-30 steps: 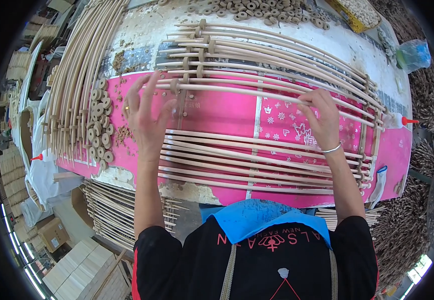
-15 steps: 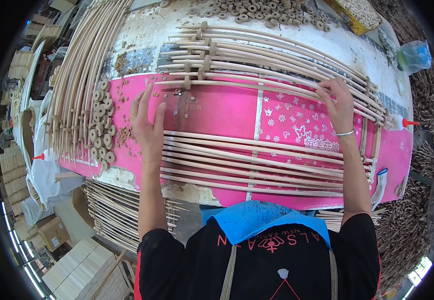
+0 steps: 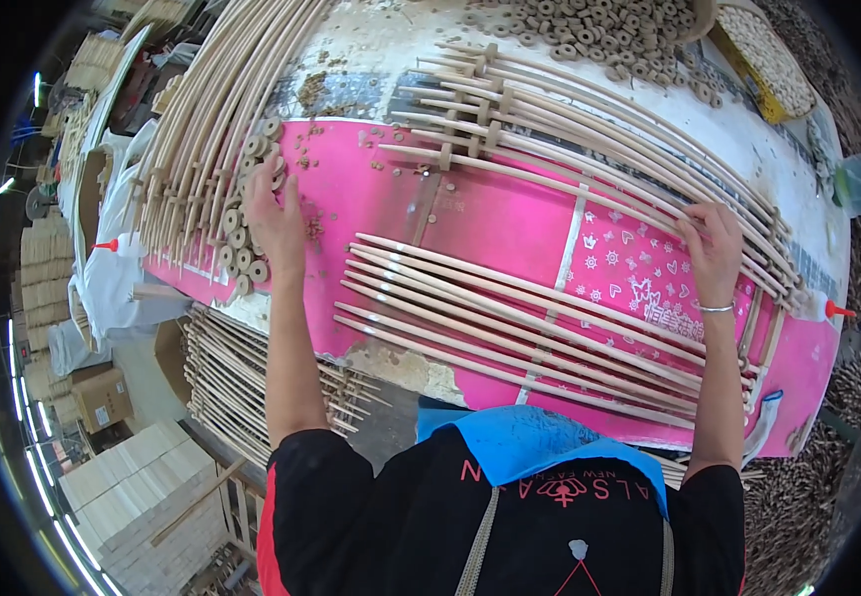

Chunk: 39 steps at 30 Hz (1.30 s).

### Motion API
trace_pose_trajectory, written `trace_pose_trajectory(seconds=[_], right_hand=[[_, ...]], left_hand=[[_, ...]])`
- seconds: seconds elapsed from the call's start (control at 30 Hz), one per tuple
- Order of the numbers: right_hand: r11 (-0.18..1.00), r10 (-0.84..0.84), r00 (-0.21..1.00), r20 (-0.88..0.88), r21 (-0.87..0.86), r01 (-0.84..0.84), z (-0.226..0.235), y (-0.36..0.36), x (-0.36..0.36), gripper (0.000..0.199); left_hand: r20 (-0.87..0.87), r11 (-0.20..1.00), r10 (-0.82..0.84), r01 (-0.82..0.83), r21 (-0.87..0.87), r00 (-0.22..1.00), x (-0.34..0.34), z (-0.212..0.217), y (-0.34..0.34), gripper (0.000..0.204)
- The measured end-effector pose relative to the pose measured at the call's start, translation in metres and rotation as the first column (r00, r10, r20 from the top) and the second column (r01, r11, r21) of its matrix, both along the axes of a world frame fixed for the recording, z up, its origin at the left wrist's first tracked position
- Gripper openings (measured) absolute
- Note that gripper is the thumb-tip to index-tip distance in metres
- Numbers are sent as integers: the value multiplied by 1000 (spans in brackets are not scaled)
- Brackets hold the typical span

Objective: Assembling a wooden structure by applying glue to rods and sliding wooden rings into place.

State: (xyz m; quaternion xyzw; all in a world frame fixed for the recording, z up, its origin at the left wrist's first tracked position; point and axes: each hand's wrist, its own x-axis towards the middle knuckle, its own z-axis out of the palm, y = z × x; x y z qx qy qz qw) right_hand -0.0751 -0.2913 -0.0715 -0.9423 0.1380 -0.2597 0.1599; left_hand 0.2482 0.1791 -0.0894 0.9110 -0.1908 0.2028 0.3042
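a worker spreads both hands over a pink-covered tabletop [image 3: 510,214] strewn with long wooden rods.
the rods [image 3: 510,328] fan across the middle, light, stiff and apt to roll, best held mid-length. left hand [image 3: 274,221] lies open, flat on small wooden rings [image 3: 242,243] at left; right hand [image 3: 714,250] presses open fingers on far rod ends.

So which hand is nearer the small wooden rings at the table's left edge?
Left. The left hand rests right among the wooden rings; the right hand lies far across the pink sheet, on the rod ends.
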Motion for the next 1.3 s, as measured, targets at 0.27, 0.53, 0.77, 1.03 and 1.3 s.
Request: trace_pose_trajectory(seconds=[0.27, 0.53, 0.77, 1.03, 1.3], right_hand=[[1000, 6, 1000, 4, -6, -6, 1, 0, -3, 16], [948, 139, 990, -13, 291, -129, 30, 49, -9, 14], [893, 352, 865, -359, 406, -194, 17, 100, -25, 17], [794, 228, 944, -238, 606, -39, 17, 105, -30, 12], [823, 238, 948, -213, 563, -80, 14, 104, -28, 12]], left_hand=[[104, 862, 108, -145, 485, 989, 52, -5, 32, 41], [54, 917, 49, -67, 393, 997, 38, 11, 17, 32], [-491, 846, -332, 24, -532, 805, -20, 7, -15, 34], [-643, 725, -434, -180, -665, 631, -58, 11, -16, 38], [-614, 600, -547, -245, -762, 569, -62, 6, -21, 43]])
